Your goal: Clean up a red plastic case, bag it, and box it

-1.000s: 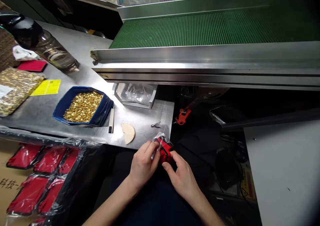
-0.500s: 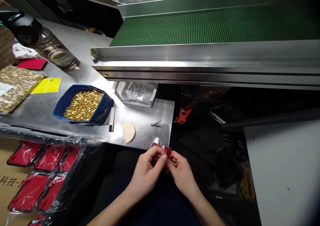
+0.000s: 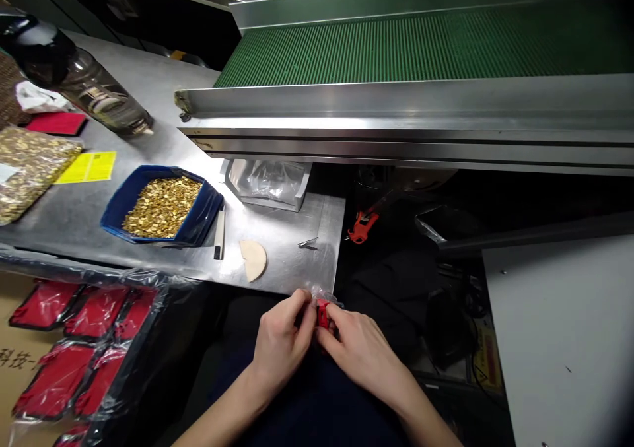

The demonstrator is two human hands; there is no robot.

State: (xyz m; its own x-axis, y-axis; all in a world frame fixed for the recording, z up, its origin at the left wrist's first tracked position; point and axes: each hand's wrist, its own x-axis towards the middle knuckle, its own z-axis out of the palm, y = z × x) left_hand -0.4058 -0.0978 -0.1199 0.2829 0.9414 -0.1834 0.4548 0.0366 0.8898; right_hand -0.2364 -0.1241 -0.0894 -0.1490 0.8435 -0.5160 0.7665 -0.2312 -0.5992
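Observation:
A small red part [image 3: 322,313] with dark openings sits between my two hands, just off the table's front edge. My right hand [image 3: 359,344] pinches it between thumb and fingers. My left hand [image 3: 283,331] is closed beside it, the thumb and forefinger pressed together; what they hold is too small or hidden to tell. Clear plastic film [image 3: 327,296] shows at the far side of the red part. Nearest on the metal table [image 3: 292,269] lie a small metal clipper-like tool [image 3: 308,243] and a pale half-round piece [image 3: 253,260].
A blue bin [image 3: 116,216] of gold-coloured small parts stands left, beside a white-handled cutter [image 3: 219,234]. Behind are a grey tray [image 3: 287,203] with clear bags and a green conveyor belt [image 3: 347,54]. Bagged red pieces [image 3: 54,381] fill a carton at lower left.
The red part has turned more upright and shifted slightly left. My left hand has drawn a little left and lower; my right hand has moved over the part's right side.

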